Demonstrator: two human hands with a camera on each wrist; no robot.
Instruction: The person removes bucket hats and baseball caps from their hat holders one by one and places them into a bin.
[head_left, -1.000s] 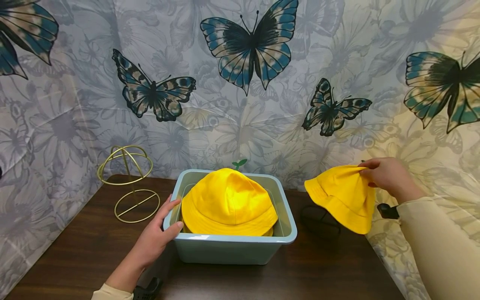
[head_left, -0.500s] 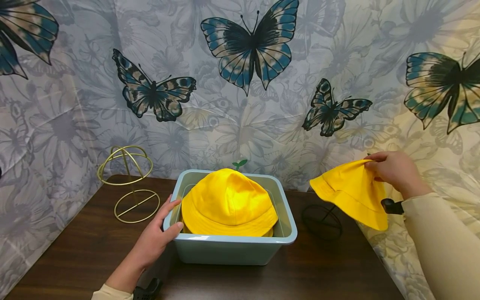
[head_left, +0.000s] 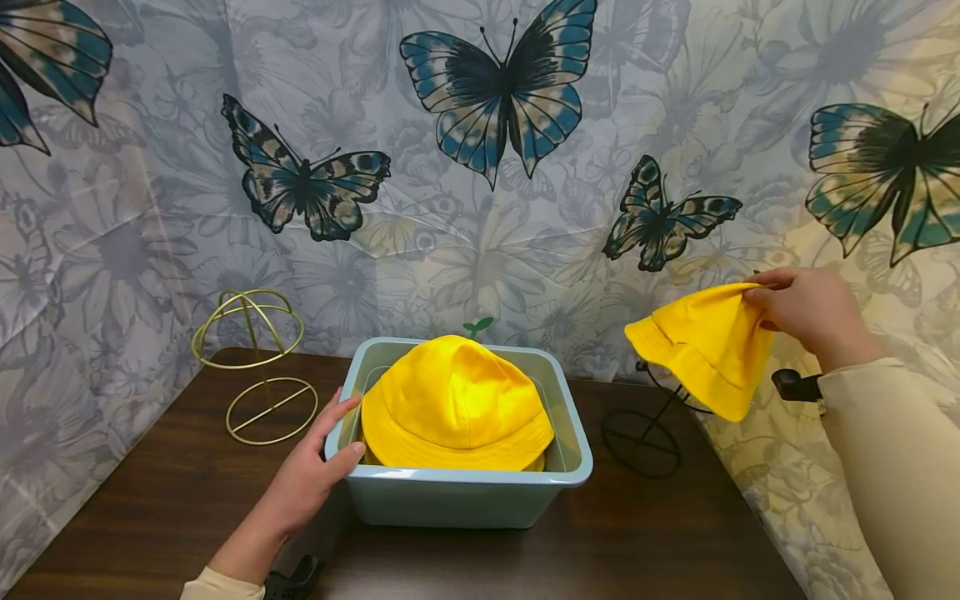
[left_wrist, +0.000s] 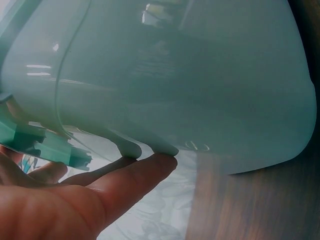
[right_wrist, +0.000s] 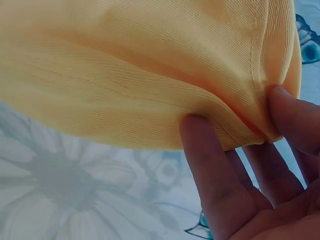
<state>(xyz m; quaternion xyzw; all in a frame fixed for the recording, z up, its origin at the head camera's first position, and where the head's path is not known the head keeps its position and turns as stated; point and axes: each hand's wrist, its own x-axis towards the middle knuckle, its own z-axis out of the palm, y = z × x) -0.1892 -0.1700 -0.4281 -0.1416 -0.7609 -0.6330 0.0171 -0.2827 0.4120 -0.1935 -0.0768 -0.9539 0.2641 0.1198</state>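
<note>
In the head view my right hand (head_left: 813, 312) pinches the crown of a yellow bucket hat (head_left: 701, 350), holding it raised over a black wire stand (head_left: 660, 412). The hat's brim hangs down to the left and hides the stand's top. Close up in the right wrist view, thumb and fingers bunch the hat's cloth into folds. My left hand (head_left: 311, 462) holds the near left corner of a pale blue-green plastic tub (head_left: 465, 500), and its fingertips (left_wrist: 165, 160) press the outer wall. Another yellow bucket hat (head_left: 457, 408) fills the tub, with more yellow brim under it.
A gold wire stand (head_left: 262, 408) with a rounded top is at the back left of the dark wooden table (head_left: 135, 517). A small green sprout (head_left: 477, 326) shows behind the tub. Behind the table hangs a butterfly-print cloth (head_left: 480, 242).
My right hand has moved right and up with the hat, uncovering more of the black stand below it. The left hand and the tub have stayed in place.
</note>
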